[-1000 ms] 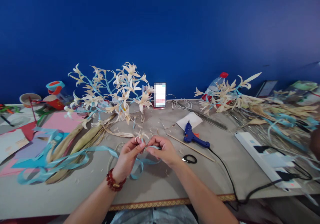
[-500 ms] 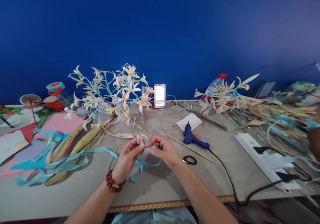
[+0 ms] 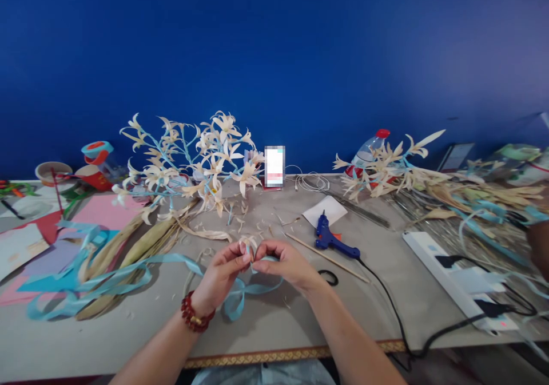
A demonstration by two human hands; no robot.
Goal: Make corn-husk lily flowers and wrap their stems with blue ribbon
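Observation:
My left hand (image 3: 227,268), with a red bead bracelet at the wrist, pinches a small pale flower (image 3: 247,242) by its short blue-wrapped stem. Close against it, my right hand (image 3: 281,264) has thumb and fingers closed on a light blue ribbon (image 3: 240,304) at that stem. The ribbon's loose part loops on the table below both hands and another length runs off to the left. The fingers hide most of the stem. Behind my hands stand branches of cream flowers with blue-wrapped stems (image 3: 189,156).
A blue glue gun (image 3: 328,239) lies on white paper to the right, beside a thin wooden stick (image 3: 328,257) and a black ring (image 3: 329,277). A white power strip (image 3: 454,282) with black cords is farther right. Dried husks (image 3: 141,247) and coloured paper (image 3: 107,210) cover the left.
My right hand has shifted slightly right and down, and the flower has turned upright between my fingers. The ribbon loop below has moved. More of the black ring was hidden by my hand less before.

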